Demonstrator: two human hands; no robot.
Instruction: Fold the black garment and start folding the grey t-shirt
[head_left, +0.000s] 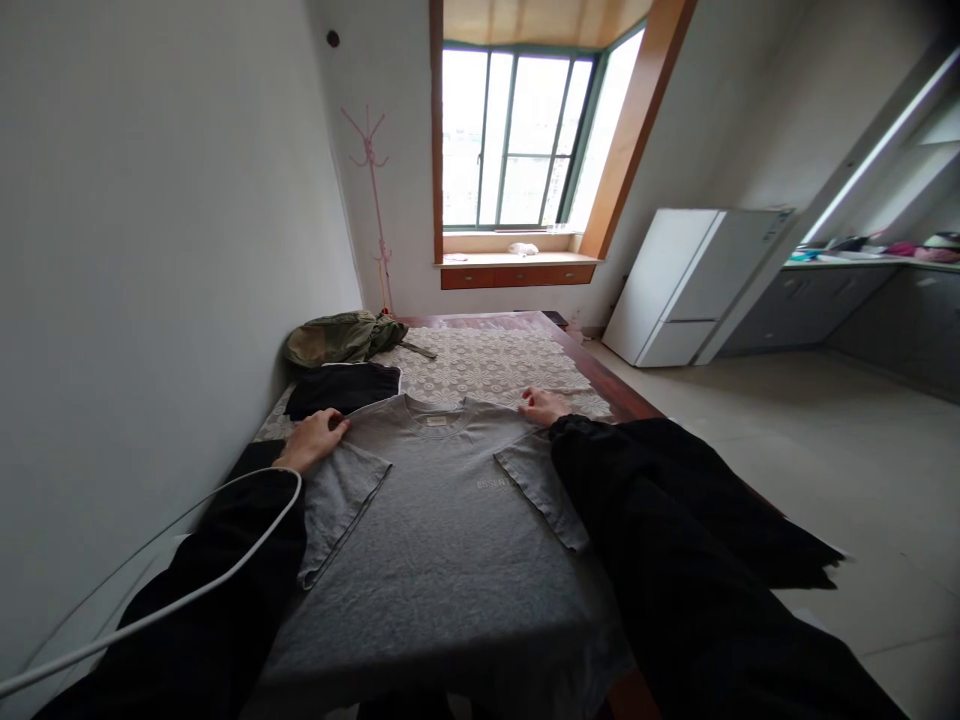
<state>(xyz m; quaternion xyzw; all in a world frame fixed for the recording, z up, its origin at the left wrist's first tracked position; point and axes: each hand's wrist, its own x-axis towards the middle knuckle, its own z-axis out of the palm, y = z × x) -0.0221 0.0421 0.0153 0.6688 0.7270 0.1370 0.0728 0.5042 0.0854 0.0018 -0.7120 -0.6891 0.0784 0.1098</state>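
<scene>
A grey short-sleeved T-shirt (442, 530) lies spread front side up on the table, collar toward the far side and hem hanging at the near edge. Small lettering shows on its chest. At the left shoulder seam, my left hand (313, 440) is closed, its fingers pinching the cloth. My right hand (544, 405) has curled fingers at the opposite shoulder, gripping the fabric there. Both sleeves of the shirt slant outward beside my forearms. Folded black cloth (345, 388) rests just beyond my left hand.
A patterned tablecloth (487, 362) covers the far part of the wooden table (634, 393). An olive-green bag (337, 338) sits by the left wall. A white cable (225, 575) loops across my left forearm. Beyond are a pink coat stand (375, 200) and a white fridge (690, 285).
</scene>
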